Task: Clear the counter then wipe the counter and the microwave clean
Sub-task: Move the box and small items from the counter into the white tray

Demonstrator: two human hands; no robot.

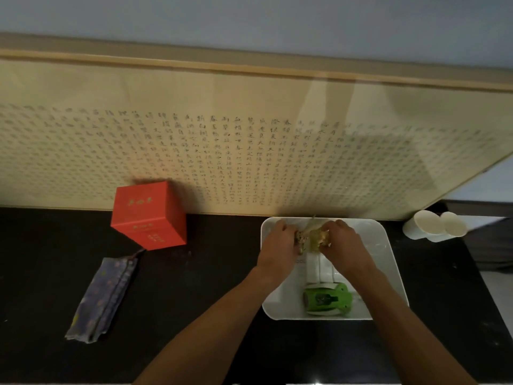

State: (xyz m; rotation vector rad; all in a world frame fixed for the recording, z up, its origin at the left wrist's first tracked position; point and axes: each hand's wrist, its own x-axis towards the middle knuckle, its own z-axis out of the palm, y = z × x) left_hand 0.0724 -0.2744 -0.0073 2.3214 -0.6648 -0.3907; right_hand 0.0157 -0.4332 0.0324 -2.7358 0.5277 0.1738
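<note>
Head view: left hand [280, 236] and right hand [342, 237] both pinch 1 crumbly yellow-green clump [312, 237] over the far edge of the white tray [388, 273], right side of the counter [194, 287] — squeeze too hard and bits probably scatter onto it.

Over the white tray [381, 241], left hand [280, 238] and right hand [343, 238] pinch a crumpled wad [313, 237].

The scene is dim overall, with warm light pooling on the large beige framed sheet of dark calligraphy [249, 140], whose glazing carries pale slanted reflections at the right. The black matte counter [208, 287] swallows detail, and the white rectangular plastic tray [377, 245] is the brightest patch. Wide-angle distortion bends the frame's edges and the script blurs towards the sides. The crumpled yellowish clump [313, 237] gripped between the left hand [280, 240] and right hand [342, 240] is smeared.
</note>
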